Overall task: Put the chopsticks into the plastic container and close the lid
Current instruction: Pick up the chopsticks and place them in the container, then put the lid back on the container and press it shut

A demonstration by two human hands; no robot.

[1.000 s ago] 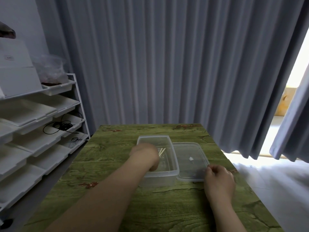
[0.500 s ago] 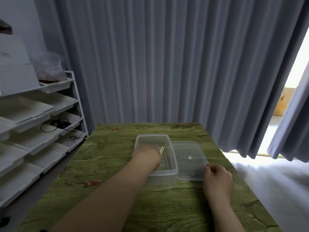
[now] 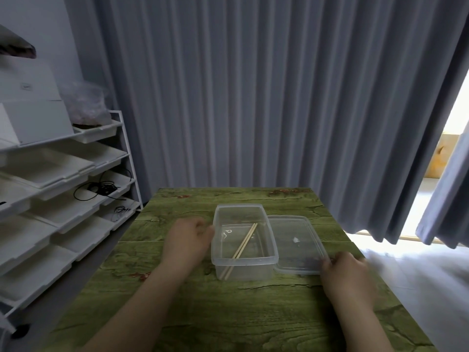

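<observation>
A clear plastic container stands open on the green table. A pair of wooden chopsticks lies slanted inside it, resting on the bottom. The clear lid lies flat on the table, touching the container's right side. My left hand is just left of the container, fingers loosely curled, holding nothing. My right hand is at the lid's near right corner with its fingertips on the lid's edge.
A white rack of trays with black cables stands to the left of the table. Grey curtains hang behind. The table's right edge drops to a bright tiled floor.
My left hand has come out of the container to its left side, leaving the chopsticks lying inside. My right hand has stayed at the lid's corner.
</observation>
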